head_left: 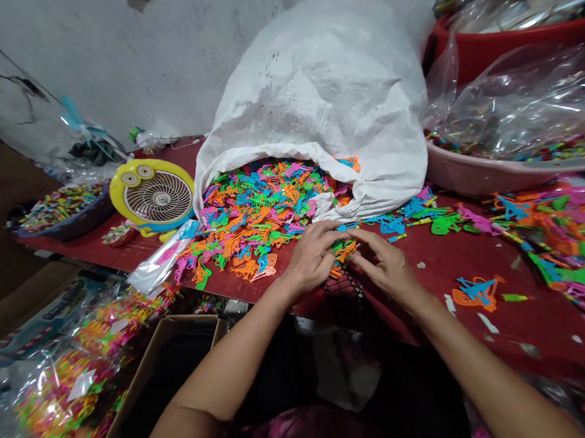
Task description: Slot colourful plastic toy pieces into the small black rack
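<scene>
My left hand (pixel 314 255) is curled at the front of the red table, fingers bent over a small bunch of orange, green and blue flat plastic pieces (pixel 345 249). From the other side, the thumb and forefinger of my right hand (pixel 387 265) close around the same bunch. The fingers hide part of it, and the exact shape of the pieces is hard to make out. Just beyond my left hand, a heap of similar colourful plastic pieces (pixel 268 197) spills out of a big white sack (pixel 327 81).
A yellow fan (pixel 156 196) stands left of the sack, near a basin of small parts (pixel 66 223). At right are a pink basin (pixel 516 171), more loose pieces (pixel 567 231) and a small stack of pieces (pixel 478 292). Below left are filled clear bags (pixel 65 383) and a cardboard box (pixel 133 385).
</scene>
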Tool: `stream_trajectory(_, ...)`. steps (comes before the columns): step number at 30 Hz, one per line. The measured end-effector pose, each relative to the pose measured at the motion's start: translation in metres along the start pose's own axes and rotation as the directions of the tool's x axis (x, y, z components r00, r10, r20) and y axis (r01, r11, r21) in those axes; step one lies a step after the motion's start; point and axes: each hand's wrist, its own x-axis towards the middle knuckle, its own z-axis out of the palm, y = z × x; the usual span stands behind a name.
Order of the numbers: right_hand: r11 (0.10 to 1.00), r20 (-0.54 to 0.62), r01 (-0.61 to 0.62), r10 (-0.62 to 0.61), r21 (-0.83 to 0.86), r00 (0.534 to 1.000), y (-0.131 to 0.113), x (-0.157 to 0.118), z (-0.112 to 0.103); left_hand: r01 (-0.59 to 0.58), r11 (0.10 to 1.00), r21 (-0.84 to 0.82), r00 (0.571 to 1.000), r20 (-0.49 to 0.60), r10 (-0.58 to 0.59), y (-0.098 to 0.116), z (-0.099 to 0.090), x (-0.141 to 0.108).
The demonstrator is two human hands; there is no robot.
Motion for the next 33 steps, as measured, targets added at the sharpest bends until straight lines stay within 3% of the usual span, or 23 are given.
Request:
stream_trajectory(9, 0.999, -0.016, -0.024, 0.024, -0.021, 1.000, -0.001, 0.001, 0.003, 0.043, 0.999, -0.011, 0.999, 0.031, -0.042, 0.002, -0.002, 0.001)
stream_trajectory(16, 0.984, 0.051, 0.135, -0.130, -0.113, 0.990, -0.010, 0.003, -0.004, 0.050, 0.999, -0.004, 0.999, -0.002, -0.050, 0.004, -0.001, 0.000)
stream_trajectory(20, 0.978, 0.056, 0.153, -0.146, -0.145, 0.988, -0.009, 0.000, -0.005, 0.098, 0.995, -0.012, 0.995, -0.014, -0.098, 0.004, 0.001, 0.001)
stream_trajectory(25, 0.995, 0.030, 0.049, -0.046, -0.091, 0.998, -0.004, 0.003, 0.002, 0.135, 0.990, -0.043, 0.990, -0.043, -0.137, 0.003, 0.001, 0.002)
stream_trajectory(33, 0.984, 0.081, -0.152, 0.160, -0.095, 0.984, -0.001, 0.002, 0.005, 0.064, 0.996, 0.067, 0.992, 0.105, -0.071, 0.006, -0.013, -0.001)
